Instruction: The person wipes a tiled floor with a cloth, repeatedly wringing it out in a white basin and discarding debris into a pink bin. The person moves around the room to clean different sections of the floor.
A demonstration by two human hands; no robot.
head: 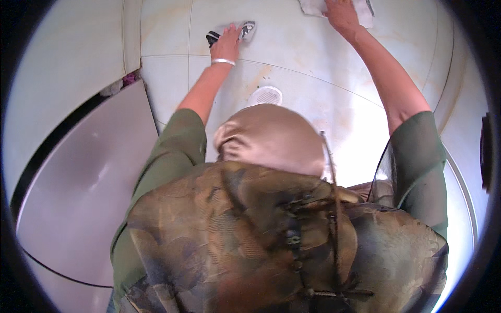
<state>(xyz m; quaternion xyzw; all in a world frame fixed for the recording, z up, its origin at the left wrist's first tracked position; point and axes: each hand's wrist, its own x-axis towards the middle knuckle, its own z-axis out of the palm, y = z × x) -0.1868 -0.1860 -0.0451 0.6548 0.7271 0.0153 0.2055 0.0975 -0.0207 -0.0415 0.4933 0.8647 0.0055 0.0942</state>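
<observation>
My left hand [227, 45] lies palm down on a crumpled grey cloth [248, 31] with black and white patches, against the marbled tile floor [289, 51]. A pale band circles that wrist. At the top edge of the view, my right hand [344, 17] rests on a whitish cloth [313, 7] with a dark edging at its right side. Both arms reach forward and stand well apart. The right fingertips are partly cut off by the frame. Under the left palm, part of the grey cloth is hidden.
A glossy pale panel [90, 168] stands at the left, with a purple item [128, 79] and a greyish bundle [111, 89] at its far end. Below my hands are a white shoe [267, 95], a beige-clad knee [274, 137] and dark specks [264, 78] on the tiles.
</observation>
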